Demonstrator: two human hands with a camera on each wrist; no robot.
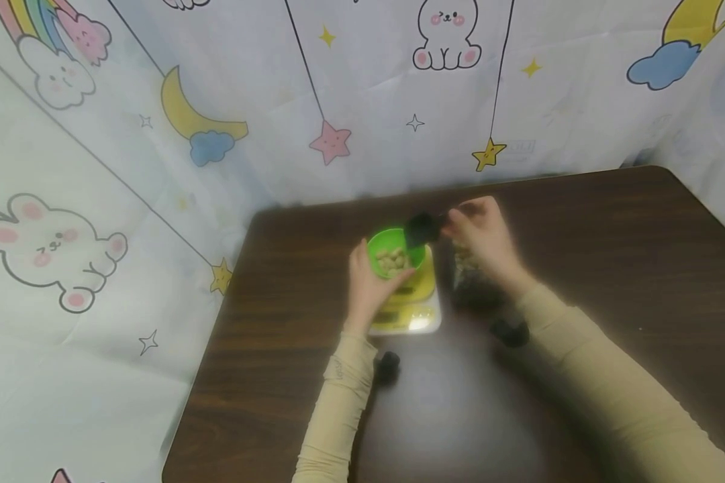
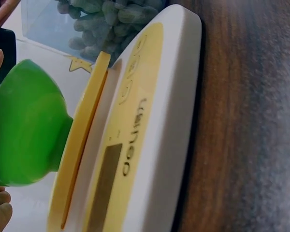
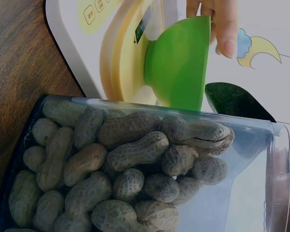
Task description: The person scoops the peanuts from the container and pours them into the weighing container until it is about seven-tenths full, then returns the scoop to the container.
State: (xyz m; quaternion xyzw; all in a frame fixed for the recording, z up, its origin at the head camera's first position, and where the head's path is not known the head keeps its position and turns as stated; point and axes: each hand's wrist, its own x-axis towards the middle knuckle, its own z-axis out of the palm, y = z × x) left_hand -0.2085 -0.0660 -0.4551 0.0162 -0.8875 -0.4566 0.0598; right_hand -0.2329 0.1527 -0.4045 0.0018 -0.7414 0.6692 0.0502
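A green bowl (image 1: 391, 237) with peanuts (image 1: 393, 260) in it stands on the round yellow plate of a white and yellow kitchen scale (image 1: 406, 316). My left hand (image 1: 371, 288) holds the bowl, its thumb along the near rim and its fingers around the left side. From the right, my right hand (image 1: 486, 235) grips the handle of a black scoop (image 1: 421, 229), whose head is tilted at the bowl's right rim. The scoop's inside is hidden. Beside the scale, below my right hand, a clear plastic container (image 3: 241, 150) holds many unshelled peanuts (image 3: 135, 150).
The dark wooden table (image 1: 610, 268) extends to both sides. A white curtain (image 1: 374, 87) with cartoon prints hangs along its back and left edges. Black wrist cameras sit below both forearms, the left one (image 1: 388, 369) close to the table.
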